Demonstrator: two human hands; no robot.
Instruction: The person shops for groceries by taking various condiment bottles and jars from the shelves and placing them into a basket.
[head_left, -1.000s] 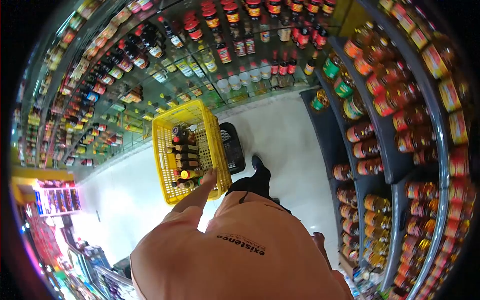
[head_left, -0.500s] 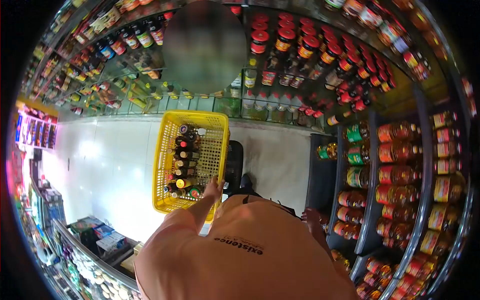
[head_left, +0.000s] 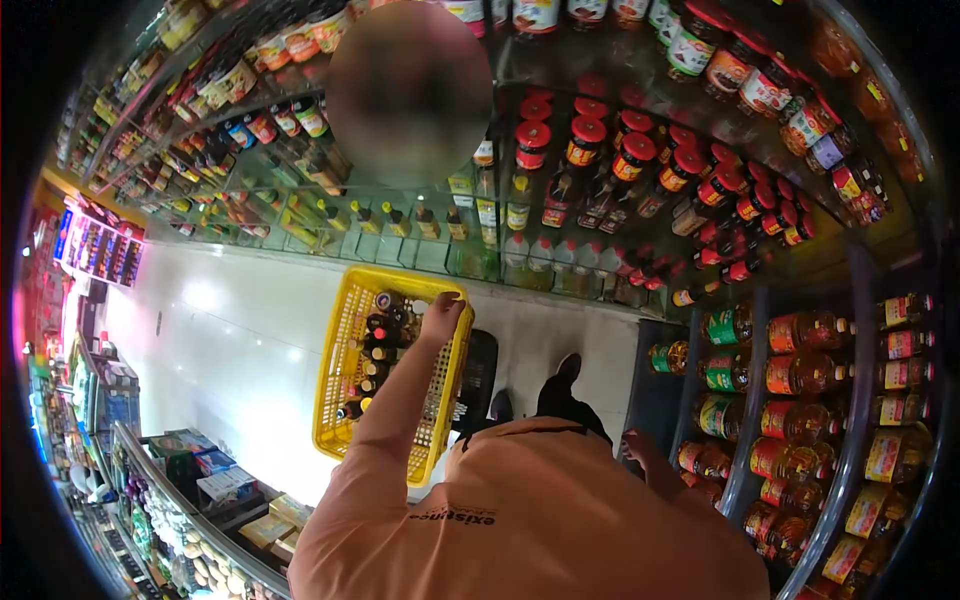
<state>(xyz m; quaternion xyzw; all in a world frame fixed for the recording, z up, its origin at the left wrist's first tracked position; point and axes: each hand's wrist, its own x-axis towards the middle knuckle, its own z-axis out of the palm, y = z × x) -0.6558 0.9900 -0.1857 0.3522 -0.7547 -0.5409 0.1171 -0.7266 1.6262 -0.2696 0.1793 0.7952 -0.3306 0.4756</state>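
A yellow plastic basket (head_left: 335, 400) with perforated walls stands ahead of me, left of my body. Several dark bottles (head_left: 380, 352) lie inside it, some with red or pale caps; my forearm covers part of them. My left hand (head_left: 441, 318) is at the basket's far right corner, its fingers closed over the rim. Low on my right side hangs my right hand (head_left: 636, 447), fingers loosely apart and apparently holding nothing. It is near the rack of oil bottles (head_left: 703, 460).
A black object (head_left: 479, 375) sits right beside the basket. Glass shelves ahead carry red-lidded jars (head_left: 586, 140) and bottles. Large oil bottles (head_left: 800, 375) fill the right rack. Boxes (head_left: 225, 485) stand by a counter at lower left. Pale floor tiles (head_left: 230, 340) stretch left.
My left hand has moved forward along the basket's right rim to its far corner, and my arm now crosses over the bottles. The view has shifted; one foot now shows further forward.
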